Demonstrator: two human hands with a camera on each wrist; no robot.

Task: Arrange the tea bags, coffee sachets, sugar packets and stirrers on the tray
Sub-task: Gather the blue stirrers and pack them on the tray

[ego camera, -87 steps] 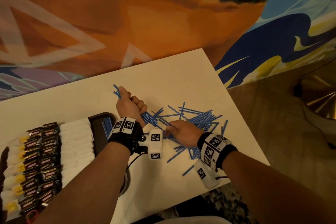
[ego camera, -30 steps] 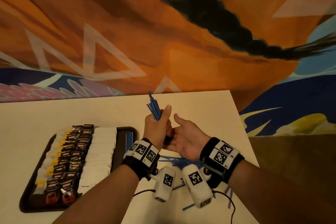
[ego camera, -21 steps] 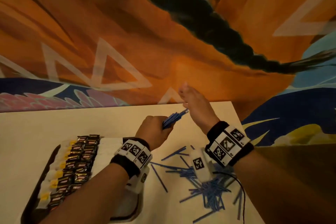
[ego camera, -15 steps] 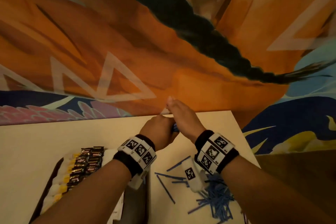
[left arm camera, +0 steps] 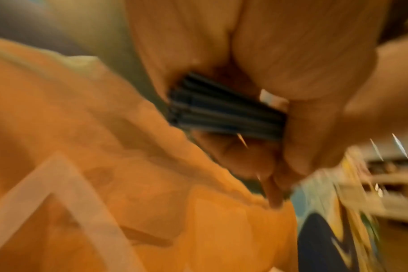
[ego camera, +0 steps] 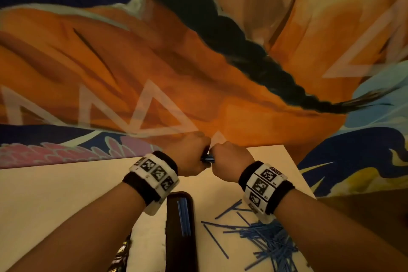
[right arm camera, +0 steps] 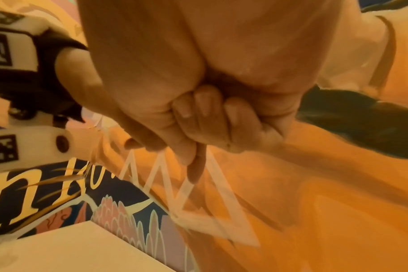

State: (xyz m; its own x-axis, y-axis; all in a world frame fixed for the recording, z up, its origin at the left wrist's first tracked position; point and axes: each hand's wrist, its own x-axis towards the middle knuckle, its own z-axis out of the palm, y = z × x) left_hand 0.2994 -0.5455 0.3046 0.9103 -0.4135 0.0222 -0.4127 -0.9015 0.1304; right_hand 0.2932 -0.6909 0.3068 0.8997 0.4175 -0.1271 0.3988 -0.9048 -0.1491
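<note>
Blue stirrers in a bundle are being gripped by both of your fists: left hand and right hand are curling round its ends, raised above the worktop. Loose stirrers are lying beside the dark tray.

Both forearms are bare, with no sleeves in the head view. The left wrist carries a black fabric band topped by a white plate printed with three black-and-white square fiducial markers. The right wrist wears a matching black band with the same white marker plate. Under each band hangs a white plastic camera housing. In the right wrist view that housing shows another square marker and a round dark screw hole.
</note>
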